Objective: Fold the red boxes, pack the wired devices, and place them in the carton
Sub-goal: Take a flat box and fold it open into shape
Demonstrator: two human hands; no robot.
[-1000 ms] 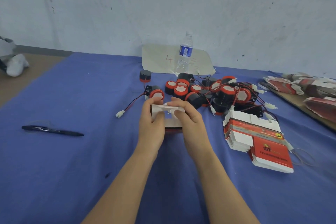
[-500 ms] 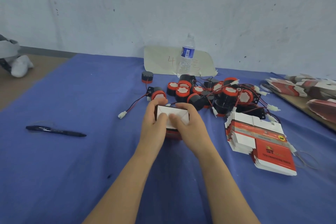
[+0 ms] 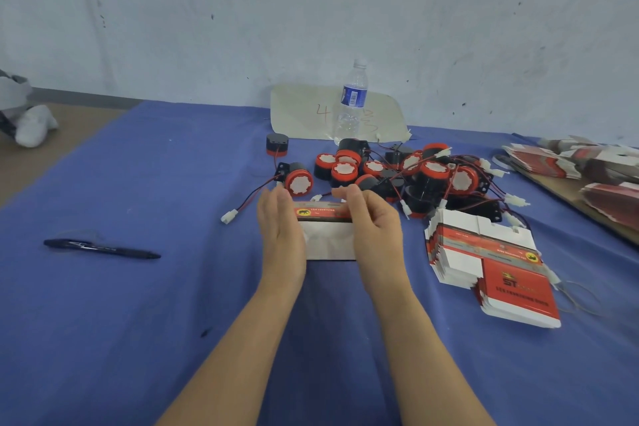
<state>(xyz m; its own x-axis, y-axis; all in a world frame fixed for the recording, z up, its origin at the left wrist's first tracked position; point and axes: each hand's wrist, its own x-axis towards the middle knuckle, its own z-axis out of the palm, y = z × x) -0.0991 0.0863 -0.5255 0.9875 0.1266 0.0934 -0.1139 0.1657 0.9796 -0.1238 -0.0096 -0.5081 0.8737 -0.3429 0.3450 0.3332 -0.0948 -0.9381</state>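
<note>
A small red box (image 3: pixel 326 235) stands on the blue cloth in front of me, its red printed side up and a white face toward me. My left hand (image 3: pixel 280 228) presses flat against its left end with straight fingers. My right hand (image 3: pixel 375 228) grips its right end, fingers curled over the top edge. Just behind the box lies a pile of black-and-red wired devices (image 3: pixel 432 176), and one device (image 3: pixel 299 180) with a red-black wire and white connector (image 3: pixel 229 217) lies nearest. A stack of flat red-and-white boxes (image 3: pixel 491 263) is to the right. No carton is in view.
A dark pen (image 3: pixel 100 247) lies on the cloth to the left. A water bottle (image 3: pixel 351 104) stands on a paper sheet (image 3: pixel 301 114) by the wall. More flat boxes (image 3: pixel 587 166) are heaped on a brown board at the right edge.
The box has been turned over and set down on the cloth, its red side now up. My left hand has opened flat against its end.
</note>
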